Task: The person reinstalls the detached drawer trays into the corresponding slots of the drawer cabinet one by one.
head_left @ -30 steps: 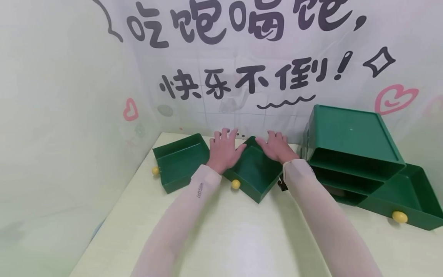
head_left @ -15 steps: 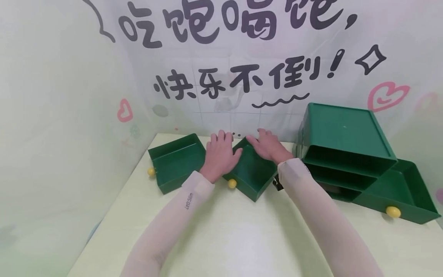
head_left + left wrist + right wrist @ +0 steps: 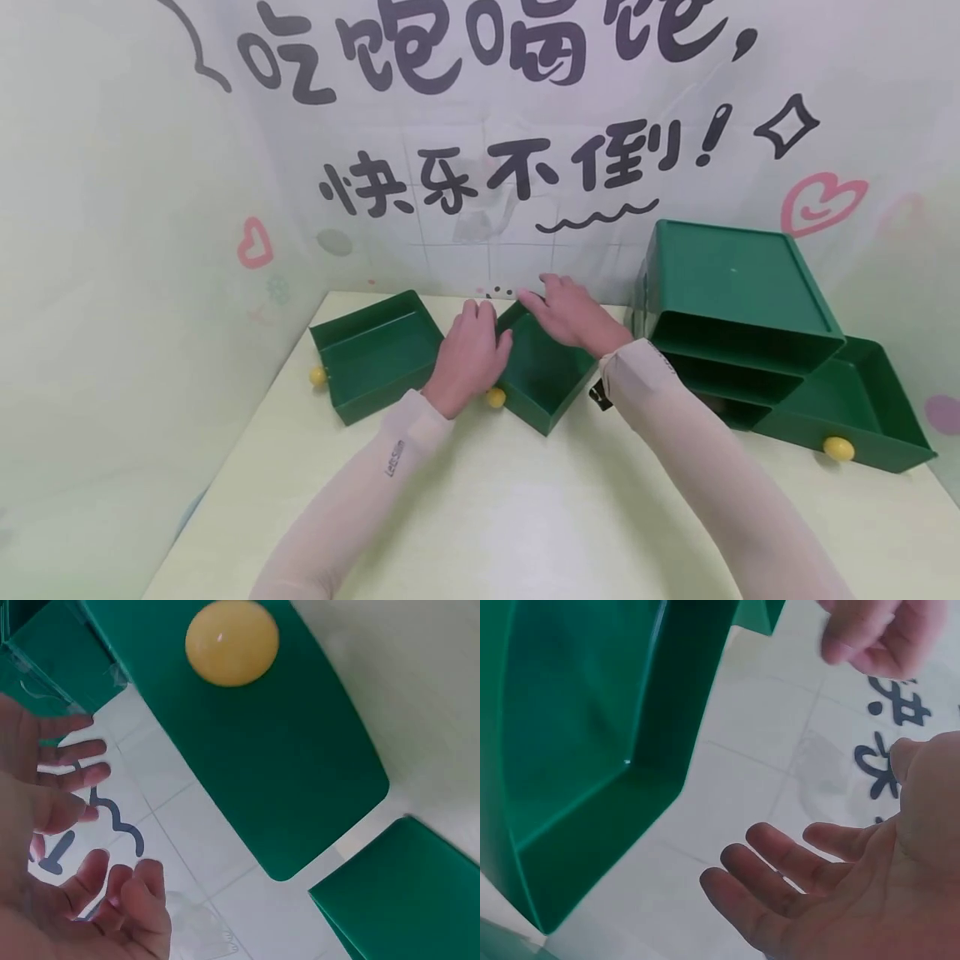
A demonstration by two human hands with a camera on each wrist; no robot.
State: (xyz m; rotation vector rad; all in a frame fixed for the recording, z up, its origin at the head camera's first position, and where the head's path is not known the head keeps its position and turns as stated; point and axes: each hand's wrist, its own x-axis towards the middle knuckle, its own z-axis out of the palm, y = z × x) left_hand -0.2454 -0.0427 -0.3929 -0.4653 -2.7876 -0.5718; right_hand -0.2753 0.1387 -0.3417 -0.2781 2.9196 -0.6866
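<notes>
A green drawer (image 3: 543,375) with a yellow knob (image 3: 496,398) lies turned at an angle on the table, between my hands. My left hand (image 3: 468,358) is over its left side, fingers loosely curled around nothing. The left wrist view has this hand (image 3: 120,911) apart from the drawer's knobbed front (image 3: 255,750). Over the drawer's far right edge, my right hand (image 3: 570,312) holds nothing. Its fingers (image 3: 769,877) are spread and relaxed in the right wrist view, beside a green drawer (image 3: 592,787). A second drawer (image 3: 382,350) lies further left.
At the right stands a green cabinet (image 3: 742,275) with open slots. Another drawer (image 3: 862,400) with a yellow knob (image 3: 838,449) is beside it. A small black object (image 3: 600,396) sits near my right cuff. A printed wall sheet (image 3: 450,250) hangs behind the table (image 3: 480,525).
My left hand has drawn back from the drawer's far edge toward me, its fingers curling more. My right hand has lifted slightly and shifted left. The whole view has drifted.
</notes>
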